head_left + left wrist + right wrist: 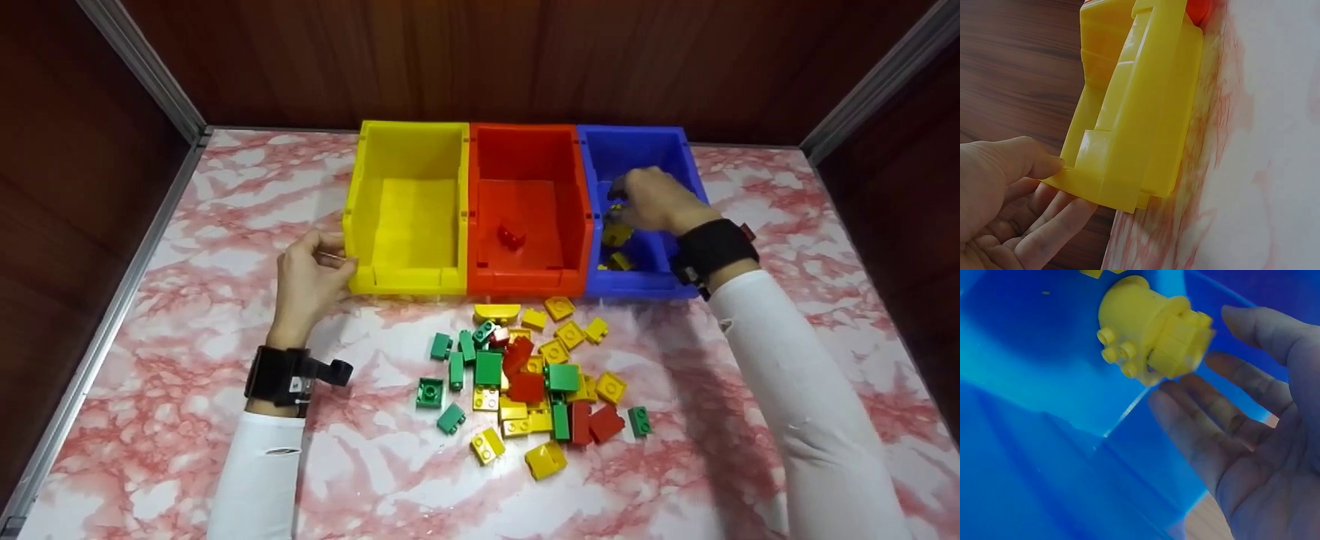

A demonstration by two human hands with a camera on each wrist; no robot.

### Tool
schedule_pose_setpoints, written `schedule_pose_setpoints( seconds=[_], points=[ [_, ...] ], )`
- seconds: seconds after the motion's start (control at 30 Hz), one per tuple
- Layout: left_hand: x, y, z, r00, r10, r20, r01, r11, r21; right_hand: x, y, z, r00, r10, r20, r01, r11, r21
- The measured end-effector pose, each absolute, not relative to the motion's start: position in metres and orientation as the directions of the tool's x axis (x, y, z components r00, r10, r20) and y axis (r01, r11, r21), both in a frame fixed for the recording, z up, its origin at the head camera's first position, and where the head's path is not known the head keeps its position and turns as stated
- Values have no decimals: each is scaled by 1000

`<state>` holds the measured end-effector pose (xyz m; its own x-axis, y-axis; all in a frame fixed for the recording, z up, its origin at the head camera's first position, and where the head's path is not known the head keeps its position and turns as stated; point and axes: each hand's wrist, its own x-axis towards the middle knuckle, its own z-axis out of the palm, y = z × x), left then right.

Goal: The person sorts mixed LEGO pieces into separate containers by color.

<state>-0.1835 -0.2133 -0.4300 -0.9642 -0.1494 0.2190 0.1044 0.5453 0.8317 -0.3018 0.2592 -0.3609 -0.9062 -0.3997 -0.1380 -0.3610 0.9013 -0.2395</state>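
My left hand pinches the left side of the yellow bin. In the left wrist view, the thumb lies on the bin's rim and the fingers bend beneath it. My right hand is inside the blue bin. In the right wrist view, its thumb and fingers are spread apart, with a slightly blurred yellow toy brick just off the fingertips. That brick overlaps a rounded yellow piece with studs; whether they touch is unclear. Another yellow brick lies near the blue bin's front.
Between them stands a red bin holding a small red piece. In front of the bins lies a loose pile with green bricks, red bricks and yellow bricks. Dark wood-grain panels enclose the marbled tabletop.
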Motion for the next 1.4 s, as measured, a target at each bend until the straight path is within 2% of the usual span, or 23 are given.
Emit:
schedule_pose_setpoints(
  seconds=[0.3, 0.53, 0.8, 1.07, 1.4],
  points=[
    [-183, -214, -430, -964, -161, 213, 89, 560, 824, -261, 272, -339, -894, -445, 44, -442, 864, -240],
    [-183, -215, -431, -965, -159, 208, 85, 560, 824, -214, 279, -329, -866, -493, 84, -498, 840, -216],
    [-184, -215, -430, -966, -157, 205, 83, 563, 822, -168, 286, -346, -800, -588, 115, -599, 784, -160],
    [-183, -214, -430, -967, -147, 211, 94, 562, 822, -135, 283, -371, -735, -647, 206, -678, 711, -187],
    [-183, -213, -430, -963, -154, 220, 99, 561, 822, -135, 271, -409, -747, -657, 104, -657, 704, -269]
  ],
)
